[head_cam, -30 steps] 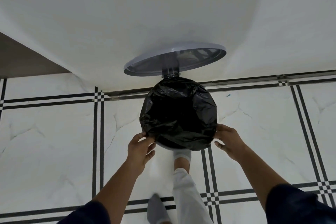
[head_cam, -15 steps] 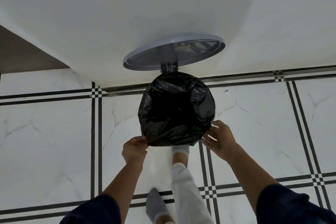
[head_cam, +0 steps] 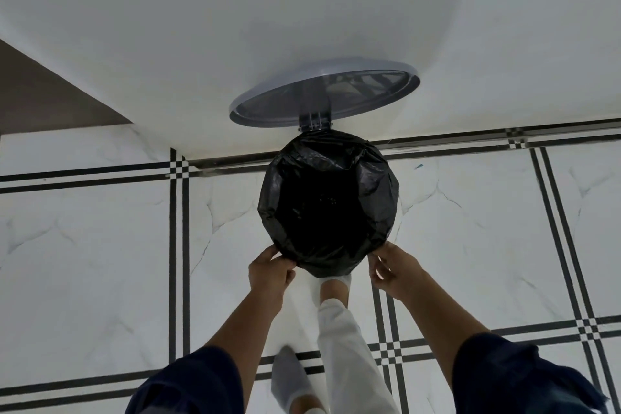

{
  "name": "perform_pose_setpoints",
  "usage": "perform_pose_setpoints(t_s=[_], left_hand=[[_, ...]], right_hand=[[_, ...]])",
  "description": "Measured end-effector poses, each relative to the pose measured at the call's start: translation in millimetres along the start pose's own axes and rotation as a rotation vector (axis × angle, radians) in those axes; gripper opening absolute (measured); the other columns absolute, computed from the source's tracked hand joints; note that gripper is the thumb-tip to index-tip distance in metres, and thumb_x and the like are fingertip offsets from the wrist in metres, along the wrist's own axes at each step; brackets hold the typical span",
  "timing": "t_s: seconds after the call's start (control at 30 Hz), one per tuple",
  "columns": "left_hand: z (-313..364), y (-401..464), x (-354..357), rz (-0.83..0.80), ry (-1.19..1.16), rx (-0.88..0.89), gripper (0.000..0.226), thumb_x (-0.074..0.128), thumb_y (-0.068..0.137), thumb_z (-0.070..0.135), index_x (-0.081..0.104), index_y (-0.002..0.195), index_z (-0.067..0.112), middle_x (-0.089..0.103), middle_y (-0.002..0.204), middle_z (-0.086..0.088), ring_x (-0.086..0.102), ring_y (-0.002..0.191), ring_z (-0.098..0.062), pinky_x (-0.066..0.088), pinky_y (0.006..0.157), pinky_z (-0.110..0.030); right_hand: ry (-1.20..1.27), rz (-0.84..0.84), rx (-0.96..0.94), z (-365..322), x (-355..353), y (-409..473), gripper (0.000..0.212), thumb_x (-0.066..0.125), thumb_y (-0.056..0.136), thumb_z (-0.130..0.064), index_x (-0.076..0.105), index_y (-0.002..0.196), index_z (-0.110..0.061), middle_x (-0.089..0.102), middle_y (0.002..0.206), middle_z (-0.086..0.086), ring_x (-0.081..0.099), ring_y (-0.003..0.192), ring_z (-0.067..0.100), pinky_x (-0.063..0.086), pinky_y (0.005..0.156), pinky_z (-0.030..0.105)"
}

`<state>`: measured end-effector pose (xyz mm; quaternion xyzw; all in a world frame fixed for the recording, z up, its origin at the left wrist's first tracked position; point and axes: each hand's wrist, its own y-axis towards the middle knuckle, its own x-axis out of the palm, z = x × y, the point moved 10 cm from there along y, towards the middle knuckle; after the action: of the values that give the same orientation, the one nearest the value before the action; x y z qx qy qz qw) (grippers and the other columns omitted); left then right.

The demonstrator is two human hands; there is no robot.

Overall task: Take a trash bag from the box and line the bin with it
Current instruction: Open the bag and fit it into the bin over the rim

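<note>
Fingers (head_cam: pixel 285 274) of two hands pinch one bag (head_cam: pixel 327 202) — one bin.

Left grip (head_cam: pixel 270 270) pinching; right grip (head_cam: pixel 391 270) pinching.

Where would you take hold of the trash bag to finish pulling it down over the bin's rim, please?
Probably its folded-over hem at the near edge of the trash bag, pinched from both sides, where the left hand and right hand grip; the open lid blocks the far side.

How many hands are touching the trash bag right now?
2: the left hand grips the trash bag at its near-left edge, and the right hand holds the near-right edge.
</note>
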<state>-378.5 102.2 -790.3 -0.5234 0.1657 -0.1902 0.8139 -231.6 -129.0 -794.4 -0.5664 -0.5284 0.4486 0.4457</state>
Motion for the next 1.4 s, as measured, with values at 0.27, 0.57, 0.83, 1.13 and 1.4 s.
perform_pose_setpoints(t_s=[0.27,0.57,0.83,1.13,1.4], left_hand=[[-1.6,-5.8,6.1,0.105,-0.191,-0.134,0.008,0.06,0.091,0.004,0.067,0.094,0.003,0.071,0.097,-0.018,0.068,0.083,-0.028,0.058,0.085,-0.039],[25.0,5.5,16.0,-0.044,-0.308,-0.085,0.036,0.061,0.102,0.034,0.063,0.131,0.014,0.07,0.123,-0.012,0.067,0.112,-0.031,0.054,0.101,-0.046],[69.4,14.4,-17.6,0.194,-0.089,0.141,0.016,0.061,0.091,-0.005,0.064,0.093,0.011,0.073,0.11,-0.023,0.072,0.082,-0.031,0.063,0.081,-0.043],[53.7,7.5,6.4,0.048,-0.321,-0.001,0.014,0.069,0.097,0.02,0.07,0.107,0.011,0.076,0.108,-0.009,0.073,0.099,-0.025,0.058,0.097,-0.044],[84.8,23.6,-5.9,0.206,-0.011,0.132,0.015,0.058,0.097,0.014,0.068,0.087,0.018,0.072,0.103,-0.009,0.068,0.093,-0.028,0.059,0.094,-0.046]], right_hand=[[0.274,-0.088,-0.006,-8.4,8.6,-11.7,0.026,0.061,0.087,-0.029,0.069,0.101,-0.009,0.07,0.1,0.01,0.067,0.097,0.027,0.055,0.089,0.04],[0.285,-0.022,-0.03,-14.6,11.6,-5.1,0.021,0.057,0.094,-0.016,0.07,0.111,-0.014,0.07,0.102,0.008,0.069,0.092,0.025,0.056,0.072,0.037],[-0.021,0.106,-0.291,-62.5,1.6,-3.2,0.022,0.051,0.097,-0.004,0.065,0.113,-0.004,0.061,0.111,0.013,0.062,0.079,0.021,0.054,0.067,0.033],[-0.009,-0.07,-0.138,-60.5,24.3,-2.8,0.046,0.055,0.096,-0.05,0.065,0.129,-0.019,0.07,0.124,0.003,0.062,0.12,0.024,0.051,0.099,0.045],[0.011,0.026,-0.143,-72.8,17.8,3.6,0.02,0.057,0.091,-0.024,0.068,0.104,-0.015,0.067,0.1,0.007,0.062,0.095,0.026,0.055,0.078,0.037]])
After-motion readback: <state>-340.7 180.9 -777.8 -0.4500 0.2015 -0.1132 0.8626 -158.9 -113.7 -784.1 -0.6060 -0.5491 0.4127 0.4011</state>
